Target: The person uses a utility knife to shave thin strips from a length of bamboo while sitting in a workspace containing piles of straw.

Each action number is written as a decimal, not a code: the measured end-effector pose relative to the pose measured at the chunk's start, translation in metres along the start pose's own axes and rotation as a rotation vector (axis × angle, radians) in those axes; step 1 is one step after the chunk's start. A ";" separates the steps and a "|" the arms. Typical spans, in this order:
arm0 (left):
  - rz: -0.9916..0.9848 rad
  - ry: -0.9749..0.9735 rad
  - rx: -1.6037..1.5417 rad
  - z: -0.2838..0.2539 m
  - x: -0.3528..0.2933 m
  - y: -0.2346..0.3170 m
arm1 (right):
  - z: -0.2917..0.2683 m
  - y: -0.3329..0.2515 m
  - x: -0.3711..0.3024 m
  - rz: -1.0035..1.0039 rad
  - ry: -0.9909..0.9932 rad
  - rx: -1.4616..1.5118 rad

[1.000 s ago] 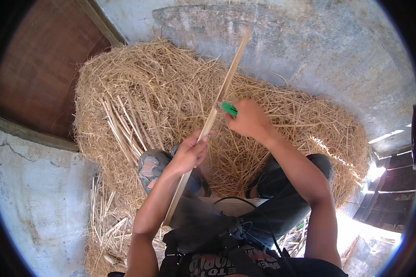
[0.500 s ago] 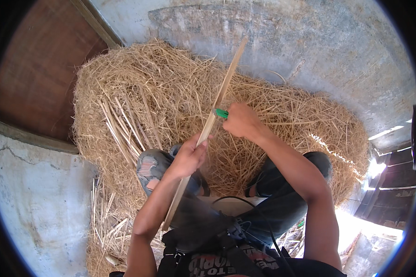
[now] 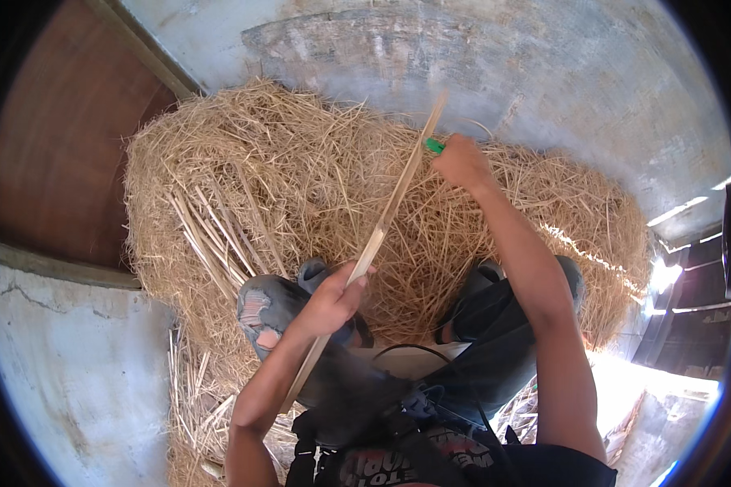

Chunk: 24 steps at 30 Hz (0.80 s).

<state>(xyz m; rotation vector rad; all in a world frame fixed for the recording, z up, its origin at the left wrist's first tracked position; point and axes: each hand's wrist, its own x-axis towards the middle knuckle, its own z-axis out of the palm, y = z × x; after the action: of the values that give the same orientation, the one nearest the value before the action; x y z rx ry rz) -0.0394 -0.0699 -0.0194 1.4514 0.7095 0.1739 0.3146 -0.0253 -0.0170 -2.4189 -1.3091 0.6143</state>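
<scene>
A long, pale bamboo strip [image 3: 399, 195] slants from my lap up toward the far wall. My left hand [image 3: 337, 302] is closed round its lower part, above my torn jeans knee. My right hand [image 3: 464, 165] is closed on a green utility knife [image 3: 434, 145], near the strip's far end. The knife's tip meets the strip's right side; its blade is too small to make out clearly. A paler, freshly shaved patch shows on the strip between my two hands.
A broad heap of straw-like shavings [image 3: 300, 154] lies in front of me against a worn grey wall [image 3: 560, 73]. Several thin strips [image 3: 211, 231] rest on its left part. A brown panel [image 3: 73, 146] stands at far left. A black cable [image 3: 463, 381] crosses my lap.
My right hand and the knife have moved away from me along the strip, toward its far end. The strip's far end has dropped slightly lower in view. My left hand keeps its grip.
</scene>
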 end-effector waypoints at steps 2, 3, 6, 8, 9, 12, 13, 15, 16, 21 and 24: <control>-0.002 -0.030 -0.015 -0.002 0.001 -0.002 | -0.009 0.008 0.005 0.025 0.053 -0.026; -0.008 -0.042 -0.026 0.000 0.003 -0.001 | -0.011 0.015 0.007 0.030 0.067 0.002; -0.026 -0.108 0.045 0.001 -0.006 -0.007 | -0.028 0.038 0.014 0.140 0.149 0.112; -0.045 -0.186 0.078 -0.004 -0.024 -0.010 | -0.042 0.072 0.028 0.232 0.276 0.112; -0.050 -0.229 0.060 -0.005 -0.034 -0.010 | -0.049 0.105 0.044 0.262 0.368 0.060; -0.122 -0.258 -0.049 -0.015 -0.038 -0.012 | -0.070 0.177 0.061 0.304 0.435 -0.059; -0.159 -0.237 -0.096 -0.017 -0.041 -0.012 | -0.075 0.175 0.059 0.304 0.445 -0.062; -0.119 -0.219 -0.168 -0.020 -0.036 -0.013 | -0.082 0.163 0.057 0.233 0.403 -0.073; -0.116 -0.220 -0.214 -0.021 -0.034 -0.012 | -0.078 0.147 0.054 0.164 0.343 -0.076; -0.007 -0.221 -0.313 -0.019 -0.020 -0.013 | -0.056 0.013 -0.005 0.030 -0.025 0.622; 0.005 -0.255 -0.321 -0.012 -0.008 -0.009 | -0.041 0.001 -0.017 -0.089 -0.154 0.701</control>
<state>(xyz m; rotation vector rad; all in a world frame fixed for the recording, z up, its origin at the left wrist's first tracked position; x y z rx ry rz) -0.0552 -0.0658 -0.0250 1.1428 0.4462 0.0988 0.3278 -0.0437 0.0209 -1.7605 -1.0149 1.0432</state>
